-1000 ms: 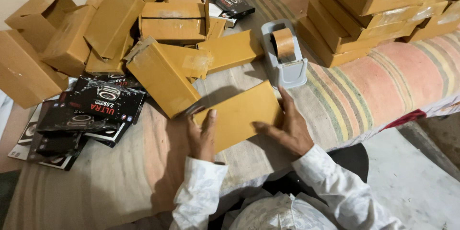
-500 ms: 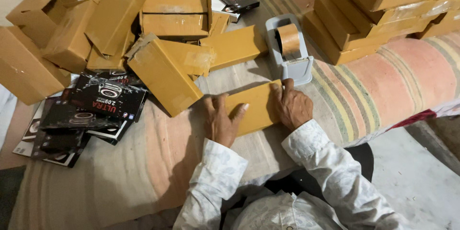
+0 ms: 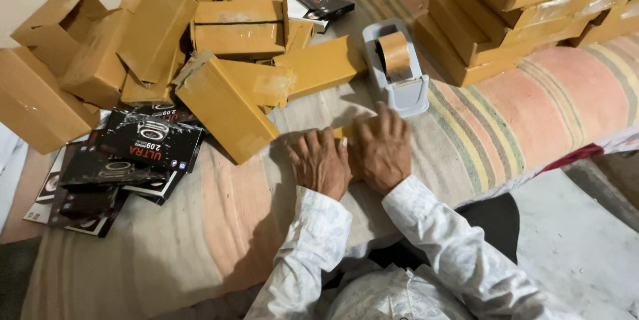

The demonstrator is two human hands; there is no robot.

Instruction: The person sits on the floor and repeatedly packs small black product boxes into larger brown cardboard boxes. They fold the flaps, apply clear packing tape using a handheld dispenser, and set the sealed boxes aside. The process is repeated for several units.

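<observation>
Both my hands lie side by side, palms down, on a flat brown cardboard box [image 3: 340, 132] that rests on the striped cloth in front of me. My left hand [image 3: 321, 161] and my right hand [image 3: 381, 147] cover almost all of the box, so only a small strip shows between them. A grey tape dispenser [image 3: 399, 73] with a brown tape roll stands just beyond my right hand. White sleeves cover both my arms.
A heap of brown cardboard boxes [image 3: 153, 40] fills the left and back. Black printed product boxes [image 3: 136, 153] lie at the left. A stack of sealed brown boxes [image 3: 526, 7] stands at the right on the striped mattress [image 3: 532, 107]. Grey floor is at the lower right.
The box was held up tilted a second ago. It now lies flat on the cloth, and both hands have slid together on top of it, closer to the tape dispenser.
</observation>
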